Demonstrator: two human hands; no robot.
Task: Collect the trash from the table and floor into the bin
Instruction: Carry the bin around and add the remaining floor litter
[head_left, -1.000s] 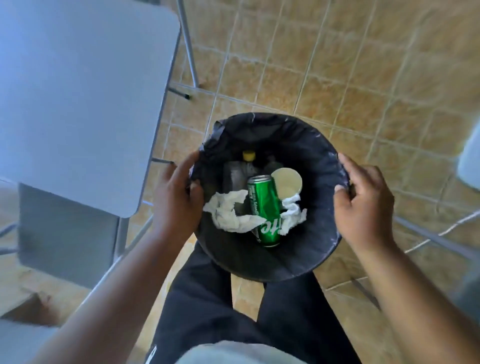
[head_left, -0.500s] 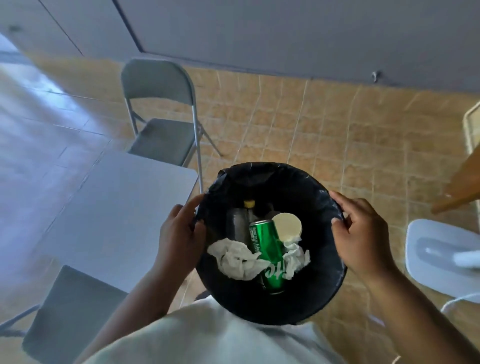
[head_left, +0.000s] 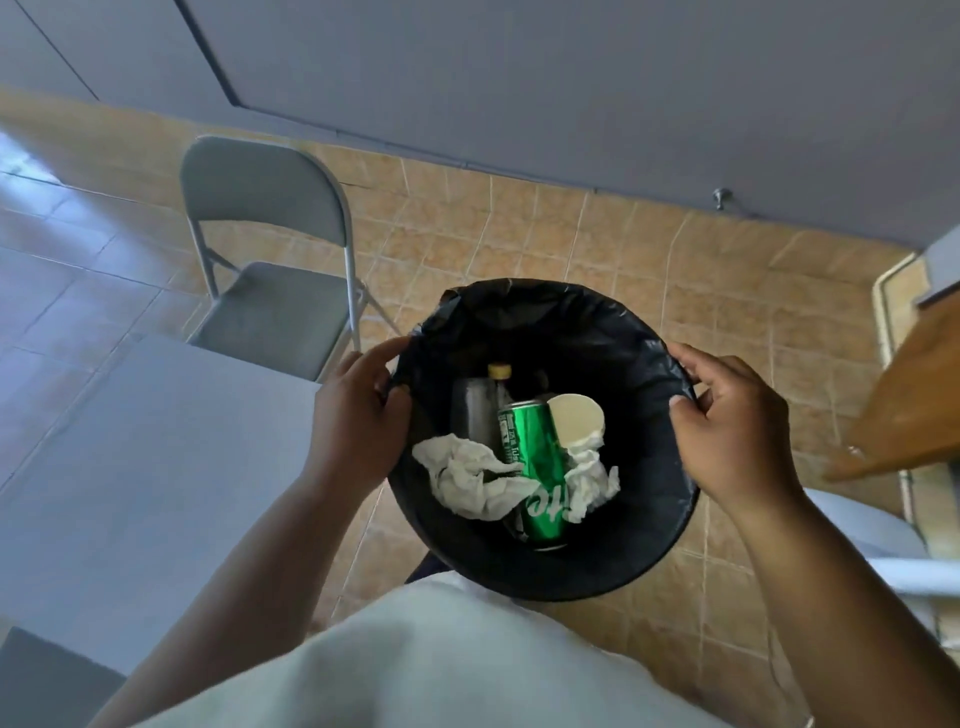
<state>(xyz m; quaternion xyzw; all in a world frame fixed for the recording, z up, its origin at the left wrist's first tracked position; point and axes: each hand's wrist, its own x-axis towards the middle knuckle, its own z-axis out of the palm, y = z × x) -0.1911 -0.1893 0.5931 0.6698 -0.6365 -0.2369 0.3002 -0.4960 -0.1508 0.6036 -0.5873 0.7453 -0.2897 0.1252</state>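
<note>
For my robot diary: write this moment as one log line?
hands: left, right grip bin rim | inside: can, tissues, bottle, cup

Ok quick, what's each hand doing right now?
Left hand: closed on the left rim of the bin.
Right hand: closed on the bin's right rim.

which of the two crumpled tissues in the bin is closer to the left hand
The bigger tissue, left of the green can, lies nearest the left hand. The smaller tissue sits beyond the can, under the white cup.
</note>
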